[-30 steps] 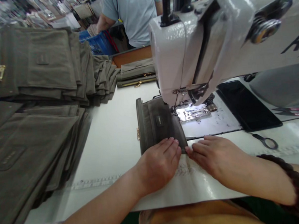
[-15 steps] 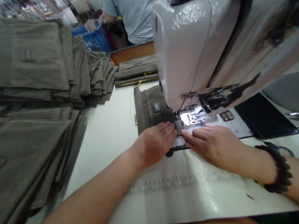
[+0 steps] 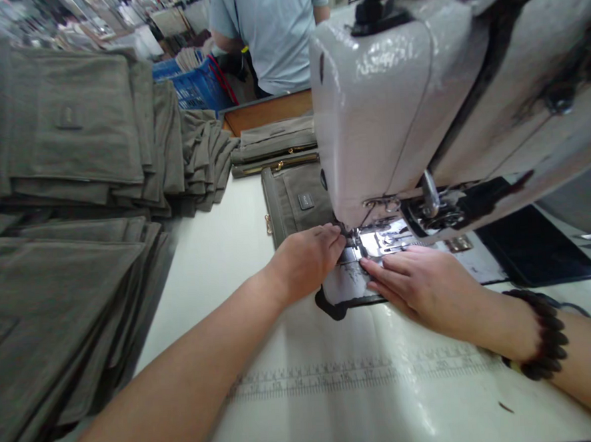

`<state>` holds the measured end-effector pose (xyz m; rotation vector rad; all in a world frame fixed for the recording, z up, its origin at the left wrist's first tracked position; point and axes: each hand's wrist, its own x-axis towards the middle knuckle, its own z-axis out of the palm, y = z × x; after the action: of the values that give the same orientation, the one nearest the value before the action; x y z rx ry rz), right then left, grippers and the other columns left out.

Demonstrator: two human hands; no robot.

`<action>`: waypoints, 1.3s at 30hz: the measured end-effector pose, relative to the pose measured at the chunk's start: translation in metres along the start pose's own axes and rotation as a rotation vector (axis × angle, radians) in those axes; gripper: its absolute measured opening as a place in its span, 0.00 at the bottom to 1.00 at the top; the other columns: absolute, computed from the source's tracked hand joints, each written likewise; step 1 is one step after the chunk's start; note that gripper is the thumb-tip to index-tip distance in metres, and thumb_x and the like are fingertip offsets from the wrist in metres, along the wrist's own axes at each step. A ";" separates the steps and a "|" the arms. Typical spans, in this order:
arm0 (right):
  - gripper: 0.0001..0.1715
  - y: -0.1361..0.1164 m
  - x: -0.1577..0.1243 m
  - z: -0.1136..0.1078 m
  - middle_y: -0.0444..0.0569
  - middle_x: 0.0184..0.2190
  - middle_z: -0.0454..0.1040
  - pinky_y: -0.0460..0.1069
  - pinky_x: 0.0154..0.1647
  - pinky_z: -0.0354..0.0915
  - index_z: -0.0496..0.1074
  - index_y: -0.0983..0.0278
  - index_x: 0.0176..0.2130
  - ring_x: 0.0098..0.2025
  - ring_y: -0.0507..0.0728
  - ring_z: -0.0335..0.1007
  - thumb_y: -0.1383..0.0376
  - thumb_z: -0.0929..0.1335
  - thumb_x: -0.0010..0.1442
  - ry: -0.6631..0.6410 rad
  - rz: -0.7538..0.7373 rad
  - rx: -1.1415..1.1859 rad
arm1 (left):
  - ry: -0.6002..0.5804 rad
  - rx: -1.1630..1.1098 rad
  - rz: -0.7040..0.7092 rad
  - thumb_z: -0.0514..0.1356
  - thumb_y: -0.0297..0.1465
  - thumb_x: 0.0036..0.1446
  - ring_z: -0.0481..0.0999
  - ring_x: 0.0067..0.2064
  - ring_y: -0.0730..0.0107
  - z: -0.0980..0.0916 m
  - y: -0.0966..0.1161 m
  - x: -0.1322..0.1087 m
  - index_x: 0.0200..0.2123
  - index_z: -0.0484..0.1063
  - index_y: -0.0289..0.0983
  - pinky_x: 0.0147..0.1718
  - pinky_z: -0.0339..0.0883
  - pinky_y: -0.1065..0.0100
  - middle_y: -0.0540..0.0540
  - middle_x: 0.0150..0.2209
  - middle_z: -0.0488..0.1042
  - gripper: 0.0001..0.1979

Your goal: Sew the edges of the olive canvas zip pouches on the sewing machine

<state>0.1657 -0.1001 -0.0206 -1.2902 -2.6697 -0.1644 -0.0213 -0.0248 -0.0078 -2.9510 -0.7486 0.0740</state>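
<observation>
An olive-grey fabric pouch (image 3: 296, 181) with a small dark label (image 3: 305, 201) and a zip pull at its left edge lies flat on the table, its right part hidden behind the head of the sewing machine (image 3: 374, 116). My left hand (image 3: 308, 263) rests on the pouch's near edge beside the presser foot (image 3: 355, 240), fingers laid flat. Just right of the foot, my right hand (image 3: 424, 283) has its fingers stretched out over the metal needle plate (image 3: 387, 239). Whether its fingertips touch the cloth's edge I cannot tell.
Stacks of olive fabric pieces (image 3: 79, 121) line the left side. Zipped pouches (image 3: 275, 145) lie behind the machine. A black tablet-like slab (image 3: 537, 243) is at right, a printed ruler (image 3: 335, 377) in front. A person (image 3: 274, 35) stands beyond, near a blue basket (image 3: 194, 84).
The pouch has slid away from me along the foot, and my left hand has gone forward with it. More of the plate's near corner shows. My right hand has hardly moved.
</observation>
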 end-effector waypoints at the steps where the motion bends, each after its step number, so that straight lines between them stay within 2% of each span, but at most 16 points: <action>1: 0.19 0.000 0.000 0.000 0.46 0.24 0.68 0.50 0.25 0.51 0.70 0.68 0.44 0.24 0.53 0.61 0.63 0.57 0.63 -0.002 0.007 0.003 | -0.004 -0.008 -0.010 0.50 0.24 0.59 0.71 0.45 0.67 -0.001 0.001 0.000 0.43 0.68 0.32 0.42 0.66 0.70 0.44 0.44 0.72 0.11; 5: 0.19 0.001 -0.001 0.000 0.46 0.24 0.68 0.50 0.24 0.49 0.70 0.68 0.44 0.24 0.52 0.61 0.62 0.57 0.63 -0.005 0.009 0.004 | -0.006 -0.018 -0.023 0.50 0.24 0.59 0.71 0.45 0.68 -0.002 0.003 0.002 0.43 0.68 0.32 0.42 0.65 0.70 0.44 0.44 0.71 0.11; 8: 0.19 0.000 -0.001 0.000 0.46 0.23 0.68 0.49 0.23 0.48 0.70 0.67 0.44 0.24 0.53 0.60 0.61 0.57 0.63 -0.006 0.008 -0.012 | -0.002 -0.031 -0.023 0.50 0.24 0.58 0.70 0.46 0.67 -0.001 -0.004 0.002 0.43 0.69 0.33 0.43 0.64 0.69 0.44 0.44 0.71 0.12; 11: 0.18 -0.001 0.000 -0.001 0.45 0.23 0.68 0.49 0.23 0.47 0.71 0.67 0.44 0.23 0.52 0.60 0.61 0.58 0.62 0.003 0.010 -0.027 | 0.039 -0.076 -0.138 0.52 0.27 0.58 0.70 0.45 0.65 -0.004 -0.013 -0.002 0.41 0.70 0.35 0.43 0.64 0.67 0.45 0.43 0.71 0.11; 13: 0.18 0.000 0.000 -0.001 0.45 0.22 0.68 0.49 0.23 0.47 0.71 0.67 0.43 0.23 0.53 0.60 0.61 0.59 0.61 0.013 0.003 -0.036 | 0.027 -0.100 -0.258 0.52 0.29 0.57 0.71 0.41 0.66 -0.011 -0.011 -0.009 0.40 0.71 0.36 0.38 0.66 0.67 0.44 0.40 0.71 0.10; 16: 0.18 0.001 0.000 -0.002 0.46 0.23 0.68 0.49 0.23 0.48 0.71 0.68 0.43 0.23 0.53 0.59 0.62 0.58 0.62 0.034 -0.013 -0.026 | -0.096 -0.073 -0.330 0.51 0.28 0.57 0.71 0.33 0.66 -0.026 0.014 -0.023 0.37 0.72 0.33 0.30 0.66 0.68 0.43 0.33 0.71 0.11; 18: 0.19 0.002 -0.001 -0.001 0.47 0.23 0.69 0.49 0.24 0.48 0.71 0.68 0.43 0.23 0.53 0.60 0.62 0.57 0.62 0.052 -0.013 0.005 | -0.152 -0.098 -0.251 0.51 0.30 0.57 0.71 0.34 0.63 -0.035 0.042 -0.030 0.37 0.72 0.30 0.28 0.66 0.67 0.41 0.32 0.71 0.12; 21: 0.19 0.004 -0.002 -0.001 0.48 0.24 0.69 0.49 0.24 0.49 0.71 0.68 0.41 0.24 0.53 0.60 0.63 0.56 0.63 0.076 -0.012 0.064 | -0.116 -0.269 -0.222 0.51 0.36 0.58 0.71 0.35 0.61 -0.041 0.077 -0.035 0.40 0.69 0.27 0.30 0.69 0.64 0.39 0.35 0.70 0.17; 23: 0.19 0.006 -0.003 -0.002 0.48 0.24 0.68 0.49 0.25 0.49 0.71 0.69 0.41 0.24 0.53 0.59 0.64 0.56 0.63 0.078 -0.009 0.087 | -0.104 -0.366 -0.262 0.52 0.36 0.57 0.71 0.35 0.61 -0.040 0.087 -0.034 0.41 0.68 0.26 0.32 0.70 0.62 0.39 0.35 0.70 0.18; 26: 0.18 0.009 -0.005 -0.011 0.48 0.24 0.67 0.49 0.26 0.50 0.70 0.69 0.42 0.25 0.53 0.58 0.66 0.56 0.63 0.055 -0.053 0.140 | -0.090 -0.416 -0.266 0.57 0.35 0.53 0.71 0.36 0.61 -0.037 0.087 -0.033 0.41 0.67 0.25 0.35 0.70 0.61 0.39 0.36 0.69 0.18; 29: 0.21 0.008 -0.010 -0.025 0.49 0.27 0.66 0.49 0.28 0.53 0.69 0.69 0.40 0.27 0.53 0.59 0.57 0.56 0.62 -0.045 -0.219 0.279 | 0.009 -0.404 -0.193 0.59 0.30 0.51 0.70 0.36 0.62 -0.031 0.086 -0.038 0.42 0.66 0.25 0.35 0.70 0.62 0.40 0.35 0.68 0.17; 31: 0.27 0.003 -0.014 -0.031 0.50 0.28 0.66 0.50 0.29 0.55 0.68 0.68 0.39 0.29 0.54 0.60 0.48 0.58 0.59 -0.119 -0.299 0.308 | 0.140 -0.378 -0.151 0.55 0.26 0.53 0.69 0.37 0.63 -0.025 0.088 -0.044 0.42 0.65 0.26 0.35 0.70 0.63 0.41 0.35 0.68 0.12; 32: 0.27 0.000 -0.016 -0.032 0.50 0.29 0.66 0.50 0.29 0.56 0.67 0.68 0.39 0.29 0.55 0.60 0.47 0.59 0.57 -0.128 -0.307 0.279 | 0.221 -0.374 -0.145 0.52 0.24 0.54 0.69 0.37 0.64 -0.021 0.090 -0.047 0.41 0.65 0.27 0.36 0.70 0.63 0.41 0.35 0.68 0.11; 35: 0.13 -0.008 -0.021 -0.031 0.50 0.29 0.67 0.50 0.30 0.57 0.67 0.68 0.38 0.29 0.54 0.61 0.62 0.60 0.61 -0.009 -0.306 0.118 | 0.433 -0.390 -0.160 0.48 0.23 0.57 0.69 0.36 0.67 -0.017 0.094 -0.053 0.36 0.66 0.29 0.36 0.70 0.67 0.42 0.33 0.69 0.08; 37: 0.11 -0.009 -0.023 -0.031 0.51 0.28 0.68 0.49 0.30 0.57 0.67 0.69 0.35 0.29 0.53 0.61 0.70 0.58 0.61 0.118 -0.327 0.050 | 0.466 -0.348 -0.179 0.49 0.25 0.57 0.69 0.35 0.66 -0.022 0.094 -0.053 0.36 0.66 0.29 0.35 0.70 0.66 0.41 0.34 0.70 0.08; 39: 0.11 -0.008 -0.025 -0.035 0.50 0.27 0.68 0.49 0.30 0.58 0.67 0.68 0.32 0.30 0.53 0.62 0.71 0.58 0.60 0.211 -0.347 0.022 | 0.442 -0.234 -0.148 0.48 0.26 0.57 0.70 0.36 0.63 -0.029 0.090 -0.052 0.39 0.66 0.27 0.34 0.71 0.62 0.38 0.38 0.71 0.11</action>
<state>0.1786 -0.1304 0.0083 -0.7456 -2.6758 -0.2959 -0.0222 -0.1312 0.0128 -2.9344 -0.9505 -0.6951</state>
